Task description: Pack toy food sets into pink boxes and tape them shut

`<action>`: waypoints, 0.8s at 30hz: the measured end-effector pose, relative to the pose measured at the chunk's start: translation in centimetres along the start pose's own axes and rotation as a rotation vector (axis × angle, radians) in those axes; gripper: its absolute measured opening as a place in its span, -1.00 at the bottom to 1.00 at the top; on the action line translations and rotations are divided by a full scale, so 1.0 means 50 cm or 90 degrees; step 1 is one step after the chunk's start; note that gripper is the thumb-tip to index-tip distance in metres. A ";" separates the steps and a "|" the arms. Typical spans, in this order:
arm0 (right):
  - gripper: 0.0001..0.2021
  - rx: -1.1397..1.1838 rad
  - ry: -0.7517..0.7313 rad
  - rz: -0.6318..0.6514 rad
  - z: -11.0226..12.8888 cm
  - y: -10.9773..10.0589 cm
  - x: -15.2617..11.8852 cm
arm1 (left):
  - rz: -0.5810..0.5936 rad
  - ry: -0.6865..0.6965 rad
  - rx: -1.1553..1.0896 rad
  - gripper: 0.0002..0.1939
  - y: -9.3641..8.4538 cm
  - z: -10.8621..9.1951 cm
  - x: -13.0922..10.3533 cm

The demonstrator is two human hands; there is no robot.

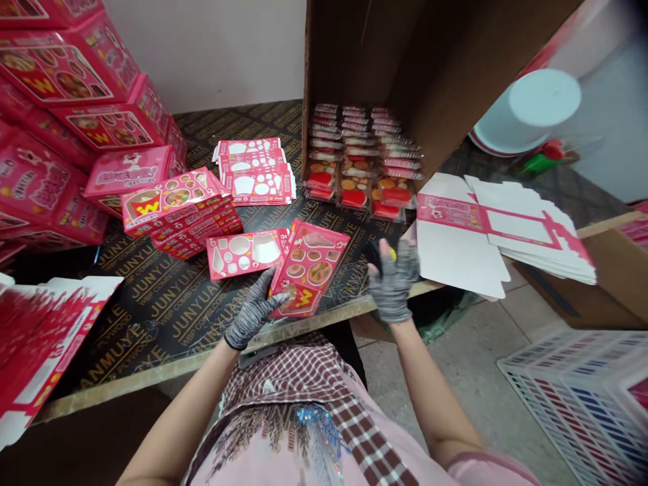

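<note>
My left hand (256, 309), in a grey glove with bare fingertips, grips the lower left edge of a pink printed box (312, 266) tilted over the table's front edge. A flat pink piece with cut-out shapes (246, 253) lies just left of that box, partly under it. My right hand (393, 280), gloved the same way, is held up with its fingers spread and nothing in them. It is right of the box and beside flat white and pink cartons (450, 236). A small black and yellow object (389, 252) is partly hidden behind its fingers.
Stacked pink boxes (121, 121) fill the left side, with a smaller pile (187, 209) nearer. Cut-out cards (258, 172) lie behind. An upright brown carton (430, 88) holds rows of small packets (354, 162). Flat cartons (541, 229) and a white crate (572, 378) are at right.
</note>
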State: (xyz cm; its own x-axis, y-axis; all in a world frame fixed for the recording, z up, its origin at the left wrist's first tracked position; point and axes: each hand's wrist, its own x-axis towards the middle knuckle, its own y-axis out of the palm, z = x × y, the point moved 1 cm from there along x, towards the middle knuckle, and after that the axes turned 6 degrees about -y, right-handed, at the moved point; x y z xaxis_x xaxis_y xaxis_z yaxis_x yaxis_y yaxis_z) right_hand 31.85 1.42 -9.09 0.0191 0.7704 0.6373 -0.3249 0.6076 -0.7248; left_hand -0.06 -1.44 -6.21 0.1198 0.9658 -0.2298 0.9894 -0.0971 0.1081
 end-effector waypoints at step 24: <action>-0.86 0.183 0.329 0.124 -0.233 -0.006 -0.036 | 0.152 0.165 0.241 -0.39 -0.021 -0.078 0.074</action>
State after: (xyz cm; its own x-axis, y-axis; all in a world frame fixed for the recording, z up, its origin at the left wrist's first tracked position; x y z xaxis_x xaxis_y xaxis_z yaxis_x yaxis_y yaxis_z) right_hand 42.93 2.08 -13.08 0.3651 0.8996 0.2395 -0.6088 0.4254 -0.6697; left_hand -0.96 3.18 -3.42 0.3698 0.9291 0.0111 0.9027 -0.3564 -0.2409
